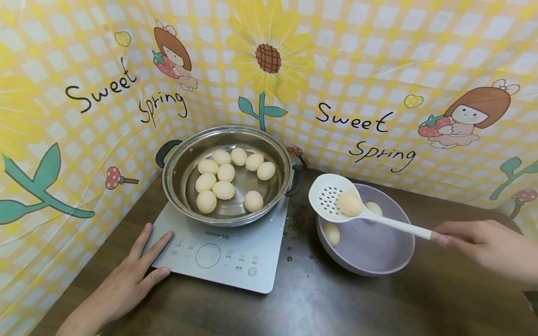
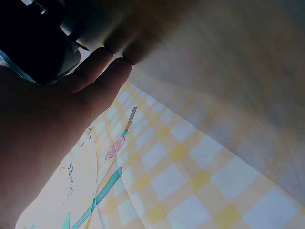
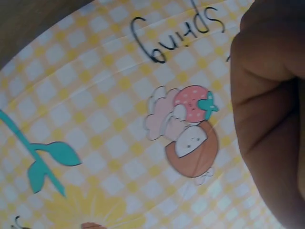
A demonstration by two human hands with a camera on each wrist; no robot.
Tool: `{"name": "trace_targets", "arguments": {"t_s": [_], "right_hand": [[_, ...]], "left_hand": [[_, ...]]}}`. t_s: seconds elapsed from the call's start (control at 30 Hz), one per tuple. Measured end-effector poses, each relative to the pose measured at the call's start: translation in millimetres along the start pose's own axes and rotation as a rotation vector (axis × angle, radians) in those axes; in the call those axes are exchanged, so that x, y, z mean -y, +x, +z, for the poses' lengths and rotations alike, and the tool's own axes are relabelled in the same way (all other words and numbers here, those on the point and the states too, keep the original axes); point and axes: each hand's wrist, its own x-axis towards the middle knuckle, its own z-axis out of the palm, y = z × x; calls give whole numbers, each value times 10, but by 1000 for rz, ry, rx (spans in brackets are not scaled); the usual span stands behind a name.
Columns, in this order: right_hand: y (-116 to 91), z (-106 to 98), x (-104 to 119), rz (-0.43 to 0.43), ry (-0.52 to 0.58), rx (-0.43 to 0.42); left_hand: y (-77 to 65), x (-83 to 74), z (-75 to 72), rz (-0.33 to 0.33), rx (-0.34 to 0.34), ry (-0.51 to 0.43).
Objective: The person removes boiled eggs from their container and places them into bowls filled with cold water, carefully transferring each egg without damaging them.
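Observation:
My right hand [image 1: 491, 249] grips the handle end of a white slotted spoon [image 1: 395, 225]. One pale egg [image 1: 350, 204] lies in the spoon's perforated head, held over the left side of a purple bowl [image 1: 374, 252]. Inside that bowl are two more eggs, one by the left wall [image 1: 331, 234] and one partly behind the spoon [image 1: 374, 208]. With fingers spread, my left hand [image 1: 130, 275] rests at the left edge of a silver induction cooktop [image 1: 265, 247]. In the right wrist view only folded parts of the right hand [image 3: 271, 95] show; the spoon is hidden.
A steel pot [image 1: 168, 196] with black side handles stands on the cooktop's back part, holding several pale eggs [image 1: 223, 190]. Water drops [image 1: 289, 258] dot the dark table [image 1: 302, 303] between cooktop and bowl. A checked, printed cloth [image 1: 357, 56] walls in the back and left.

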Motion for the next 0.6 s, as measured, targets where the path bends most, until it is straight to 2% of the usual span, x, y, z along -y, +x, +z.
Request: {"name": "trace_targets", "arguments": {"t_s": [0.13, 0.27, 0.4, 0.6], "right_hand": [[-75, 83, -79, 33, -3, 16], [-145, 172, -119, 52, -7, -15], [-193, 223, -163, 47, -19, -41], [-237, 259, -231, 58, 2, -28]], "left_hand": [[1, -2, -6, -6, 9, 1], [6, -4, -8, -4, 11, -1], [6, -5, -8, -5, 13, -6], [0, -4, -7, -8, 10, -7]]}}
